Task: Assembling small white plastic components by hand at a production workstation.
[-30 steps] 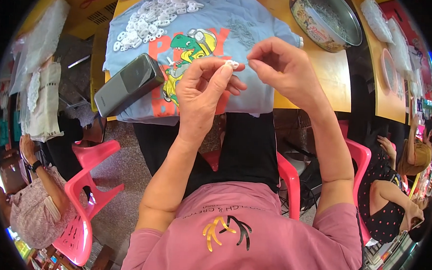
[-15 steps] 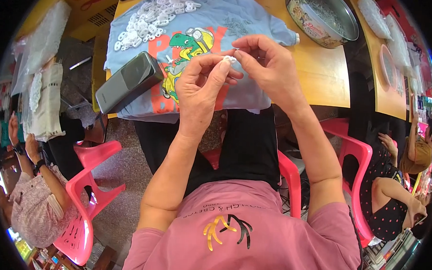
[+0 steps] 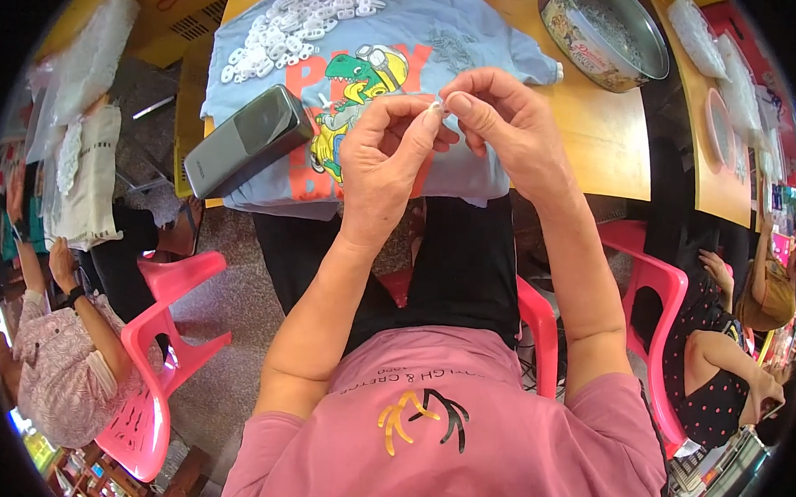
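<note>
Above the blue printed shirt (image 3: 268,176), my two hands meet at the fingertips. My left hand (image 3: 389,146) pinches a small white plastic piece (image 3: 435,106) between thumb and forefinger. Thumb and forefinger of my right hand (image 3: 501,120) close against its right side; whatever they pinch there is too small to make out. A pile of white plastic pieces with oval holes (image 3: 287,35) lies on the shirt at the far left. Right of it is a scatter of small clear or metallic bits (image 3: 451,48).
A dark box-shaped power bank (image 3: 243,144) lies at the shirt's left edge. On the yellow table (image 3: 603,133), a round tin (image 3: 593,57) holds many small shiny bits. Pink chairs (image 3: 149,362) and seated people flank me on both sides.
My right fingertips have come in closer to the white piece, and my left fingers now cover more of it. The whole view has shifted slightly.
</note>
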A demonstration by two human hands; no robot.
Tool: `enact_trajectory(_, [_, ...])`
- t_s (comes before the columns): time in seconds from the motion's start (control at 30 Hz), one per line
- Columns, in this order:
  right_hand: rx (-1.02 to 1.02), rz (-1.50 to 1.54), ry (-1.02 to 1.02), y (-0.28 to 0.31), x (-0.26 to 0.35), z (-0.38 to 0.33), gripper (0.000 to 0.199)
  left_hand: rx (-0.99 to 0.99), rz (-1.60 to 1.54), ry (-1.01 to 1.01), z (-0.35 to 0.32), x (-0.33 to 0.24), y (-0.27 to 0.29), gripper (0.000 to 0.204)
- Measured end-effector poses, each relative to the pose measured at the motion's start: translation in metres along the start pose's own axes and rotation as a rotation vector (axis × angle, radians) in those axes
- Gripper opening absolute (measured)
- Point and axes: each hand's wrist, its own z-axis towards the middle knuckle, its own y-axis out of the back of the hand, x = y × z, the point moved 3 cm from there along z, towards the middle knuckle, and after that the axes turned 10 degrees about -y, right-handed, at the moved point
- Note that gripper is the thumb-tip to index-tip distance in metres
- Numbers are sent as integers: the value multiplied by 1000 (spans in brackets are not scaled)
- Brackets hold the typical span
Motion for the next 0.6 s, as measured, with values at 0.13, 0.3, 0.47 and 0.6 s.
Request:
enact_trajectory(0.13, [-7,-14,8,1,-4,0,20,-28,12,14,-1,-1,-1,10])
enact_trajectory(0.3, [5,86,13,3,-8,1,19,-35,-8,-2,0,-4,-3,10])
enact_trajectory(0.47, [-3,76,-10,3,-8,1,19,-32,16,2,0,-3,-1,9])
enact_trajectory(0.6, [3,52,-12,2,-7,0,20,2,46,16,-2,-2,1,13])
